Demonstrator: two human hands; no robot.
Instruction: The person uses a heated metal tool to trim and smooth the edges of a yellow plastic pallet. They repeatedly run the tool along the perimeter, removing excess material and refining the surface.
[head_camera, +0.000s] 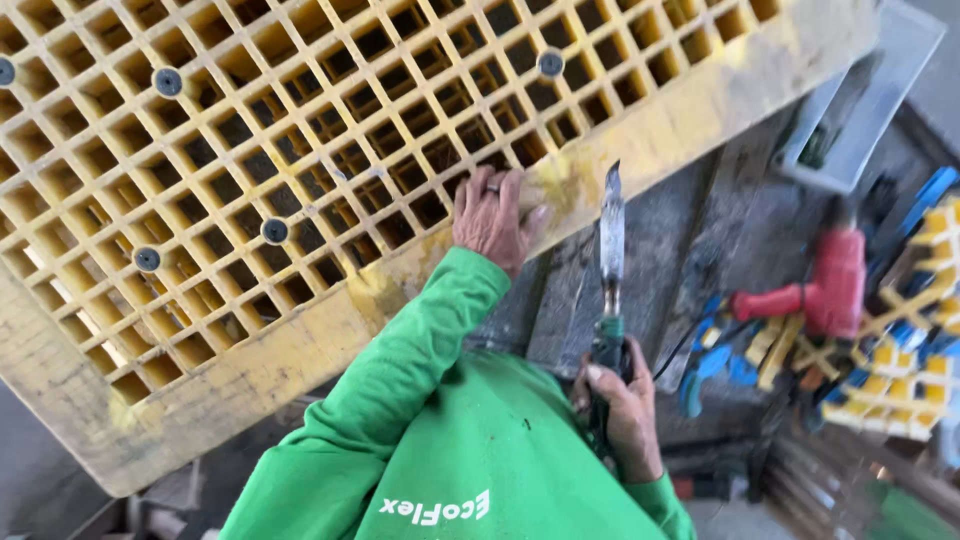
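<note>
A large yellow plastic grid pallet (250, 180) with round grey studs lies tilted across the upper left. My left hand (492, 215), a ring on one finger and a green sleeve behind it, rests flat on the pallet's scuffed solid edge (620, 140). My right hand (625, 415) grips the dark handle of a hand tool (611, 260) with a green collar and a flat metal blade. The blade points up, its tip close to the pallet edge just right of my left hand. Whether the tip touches the edge is unclear.
Grey worn planks (690, 240) lie under the pallet edge. A red power tool (825, 295) rests to the right among several blue and yellow plastic pieces (900, 370). A grey tray (860, 100) sits at the upper right.
</note>
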